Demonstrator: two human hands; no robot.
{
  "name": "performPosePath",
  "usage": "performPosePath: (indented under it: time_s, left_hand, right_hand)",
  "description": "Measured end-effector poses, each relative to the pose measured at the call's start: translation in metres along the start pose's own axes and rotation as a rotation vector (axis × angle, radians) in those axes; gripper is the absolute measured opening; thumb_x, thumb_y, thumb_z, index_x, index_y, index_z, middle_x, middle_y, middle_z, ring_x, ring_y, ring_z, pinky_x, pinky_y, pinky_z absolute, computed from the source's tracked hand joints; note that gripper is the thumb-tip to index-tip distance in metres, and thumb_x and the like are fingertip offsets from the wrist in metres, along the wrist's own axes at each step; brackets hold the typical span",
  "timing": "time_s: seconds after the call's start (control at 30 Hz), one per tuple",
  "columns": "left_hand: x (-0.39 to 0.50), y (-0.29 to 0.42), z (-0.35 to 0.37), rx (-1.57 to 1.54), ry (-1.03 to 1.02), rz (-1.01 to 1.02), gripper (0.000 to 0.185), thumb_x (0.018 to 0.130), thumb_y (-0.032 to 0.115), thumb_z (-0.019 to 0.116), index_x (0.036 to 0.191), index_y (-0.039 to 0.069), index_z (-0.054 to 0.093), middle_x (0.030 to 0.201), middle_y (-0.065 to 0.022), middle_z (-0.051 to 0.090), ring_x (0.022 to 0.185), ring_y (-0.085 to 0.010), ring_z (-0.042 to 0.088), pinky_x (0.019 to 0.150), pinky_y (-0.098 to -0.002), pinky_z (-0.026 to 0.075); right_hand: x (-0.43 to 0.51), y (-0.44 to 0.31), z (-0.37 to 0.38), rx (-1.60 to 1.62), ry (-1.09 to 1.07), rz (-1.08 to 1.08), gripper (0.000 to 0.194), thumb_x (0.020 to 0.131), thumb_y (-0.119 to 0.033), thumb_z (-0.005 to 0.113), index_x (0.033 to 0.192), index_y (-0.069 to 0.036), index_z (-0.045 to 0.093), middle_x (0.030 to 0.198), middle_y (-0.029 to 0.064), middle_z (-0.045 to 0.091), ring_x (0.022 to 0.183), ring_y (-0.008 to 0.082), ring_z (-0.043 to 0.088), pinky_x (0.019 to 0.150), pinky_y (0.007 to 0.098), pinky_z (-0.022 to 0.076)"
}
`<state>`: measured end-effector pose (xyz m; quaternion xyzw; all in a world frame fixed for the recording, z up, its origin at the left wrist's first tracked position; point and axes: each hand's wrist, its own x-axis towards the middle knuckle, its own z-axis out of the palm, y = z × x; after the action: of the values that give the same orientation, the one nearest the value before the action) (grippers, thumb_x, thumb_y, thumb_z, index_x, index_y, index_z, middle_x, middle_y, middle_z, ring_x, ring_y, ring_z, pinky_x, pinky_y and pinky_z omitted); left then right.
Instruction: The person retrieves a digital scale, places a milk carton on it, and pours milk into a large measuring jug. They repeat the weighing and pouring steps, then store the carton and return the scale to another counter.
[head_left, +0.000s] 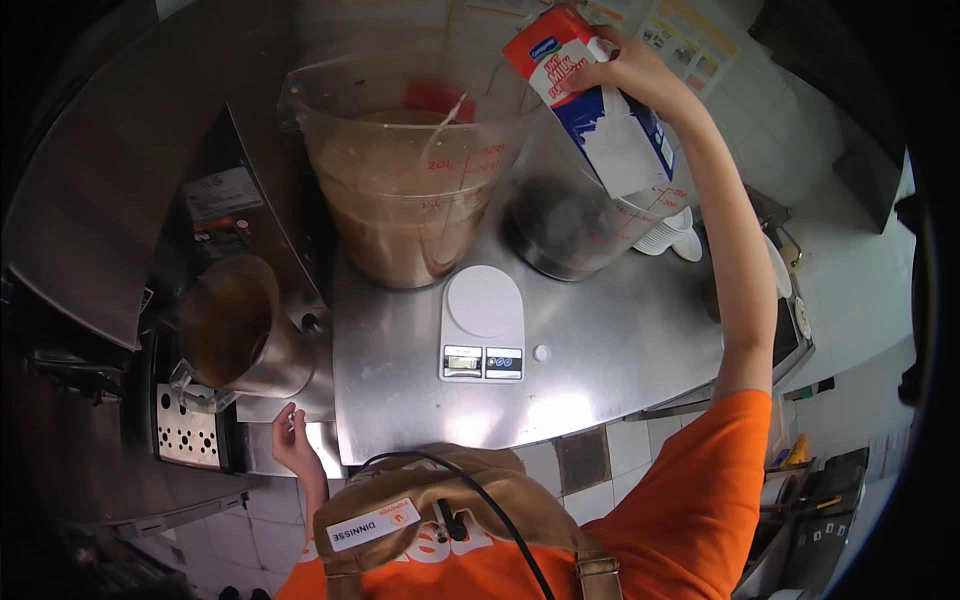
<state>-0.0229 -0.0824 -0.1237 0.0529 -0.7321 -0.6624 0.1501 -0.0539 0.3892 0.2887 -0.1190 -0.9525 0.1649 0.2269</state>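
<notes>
Tilted over the rear of the steel table (405, 337), a milk carton (611, 142) is gripped from above by my right hand (626, 71). Left of it stands a large clear measuring container (405, 217) of light brown liquid, with a thin pale streak near its rim; whether milk is flowing I cannot tell. A second clear container (577, 232) with dark contents is below the carton. A white digital kitchen scale (484, 322) has a bare platform, with a small white cap (542, 352) beside it. My left hand (294, 442), fingers bent, is below a clear pitcher (281, 360); its grip is unclear.
Stacked white lids or dishes (664, 236) lie at the back right. On the left, a metal appliance (240, 187) and a perforated metal panel (187, 435) flank the pitcher. The table's front edge runs close to my apron (450, 487), where a black cable hangs.
</notes>
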Motion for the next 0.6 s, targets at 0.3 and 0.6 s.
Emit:
performPosePath:
  time_s: [0.3, 0.6]
  left_hand:
    - [-0.007, 0.000, 0.000, 0.024, -0.049, -0.011, 0.018, 0.087, 0.007, 0.063, 0.103, -0.002, 0.064, 0.094, -0.0058, 0.065, 0.077, -0.0097, 0.056, 0.069, -0.0245, 0.046]
    - [-0.009, 0.008, 0.003, 0.031, -0.060, -0.020, 0.018, 0.086, 0.007, 0.064, 0.102, -0.001, 0.066, 0.095, -0.0043, 0.067, 0.074, -0.0069, 0.056, 0.068, -0.0226, 0.049]
  right_hand:
    - [-0.077, 0.039, 0.042, 0.743, 0.301, -0.043, 0.084, 0.056, -0.028, 0.086, 0.126, -0.003, 0.046, 0.107, 0.0131, 0.064, 0.099, 0.0231, 0.063, 0.087, 0.0342, 0.0489]
    - [-0.164, 0.055, 0.146, 0.782, 0.012, 0.073, 0.085, 0.054, -0.014, 0.090, 0.123, -0.004, 0.041, 0.110, 0.0098, 0.060, 0.103, 0.0189, 0.060, 0.088, 0.0335, 0.0504]
